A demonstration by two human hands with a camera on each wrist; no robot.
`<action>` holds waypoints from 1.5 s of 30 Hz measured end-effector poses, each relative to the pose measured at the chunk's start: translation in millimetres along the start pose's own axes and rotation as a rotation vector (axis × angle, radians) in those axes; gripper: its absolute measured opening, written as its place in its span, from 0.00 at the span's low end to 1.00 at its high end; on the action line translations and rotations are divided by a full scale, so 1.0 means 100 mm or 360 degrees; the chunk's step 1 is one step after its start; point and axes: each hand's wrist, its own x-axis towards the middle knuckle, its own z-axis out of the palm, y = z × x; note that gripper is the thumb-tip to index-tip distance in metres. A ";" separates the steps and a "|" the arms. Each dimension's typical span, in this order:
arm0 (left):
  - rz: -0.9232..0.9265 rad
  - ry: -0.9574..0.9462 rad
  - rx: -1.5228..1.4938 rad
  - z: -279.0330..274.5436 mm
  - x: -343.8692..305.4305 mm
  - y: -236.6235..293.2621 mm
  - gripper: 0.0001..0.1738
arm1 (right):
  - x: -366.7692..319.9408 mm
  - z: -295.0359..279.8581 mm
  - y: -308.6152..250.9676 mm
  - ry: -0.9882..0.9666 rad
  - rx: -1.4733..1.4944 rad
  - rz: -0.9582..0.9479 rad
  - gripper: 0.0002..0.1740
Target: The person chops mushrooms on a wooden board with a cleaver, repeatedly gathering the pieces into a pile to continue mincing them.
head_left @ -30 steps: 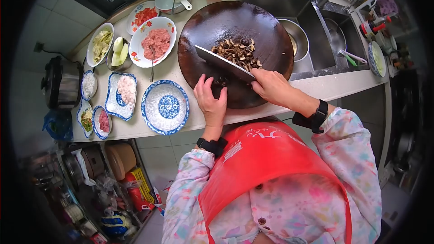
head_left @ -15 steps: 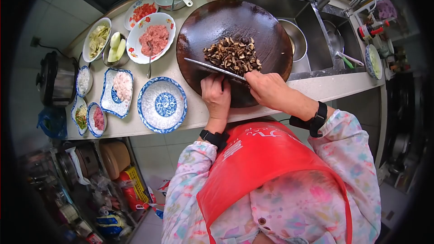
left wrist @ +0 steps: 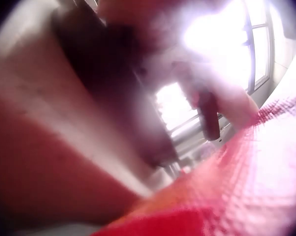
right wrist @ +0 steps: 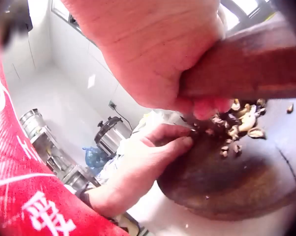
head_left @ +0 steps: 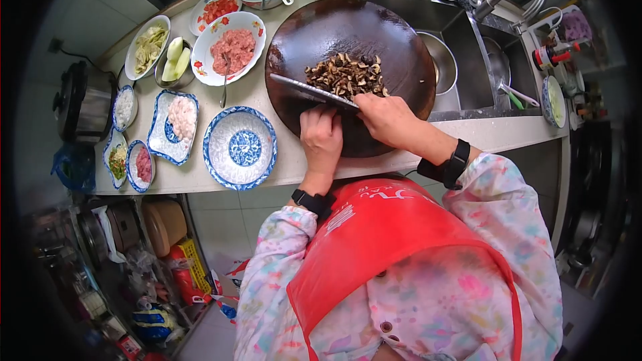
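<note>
On the round dark wooden chopping board, my right hand grips a cleaver by its wooden handle. The blade slants across the board, its tip toward the left. Behind it lies a heap of chopped brown mushrooms. My left hand is on the near side of the blade, fingers bent and close to it. In the right wrist view, its thumb and fingers pinch at dark mushroom pieces at the board's edge, mostly hidden by the hand. The left wrist view is blurred and overexposed.
An unfilled blue-patterned bowl stands left of the board. Further left are minced meat, a square dish of pale chopped food and several small bowls. A sink lies to the right. A red apron hangs below the counter edge.
My left hand has moved from spread fingers apart from the blade to bent fingers close against it. The cleaver has shifted toward the near side, off the mushroom heap, and its angle has changed.
</note>
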 end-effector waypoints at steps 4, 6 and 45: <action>-0.0203 -0.0009 -0.0165 -0.07 -0.08 -0.01 0.14 | -0.10 -0.11 -0.06 0.0177 0.0247 -0.0006 0.07; -0.0137 0.0042 -0.0129 -0.08 -0.10 -0.03 0.13 | -0.11 -0.17 -0.16 0.0218 0.0245 -0.0003 0.07; 0.0006 0.0101 0.0071 0.05 -0.10 -0.02 0.10 | -0.22 -0.17 -0.13 -0.0061 0.0075 0.0024 0.13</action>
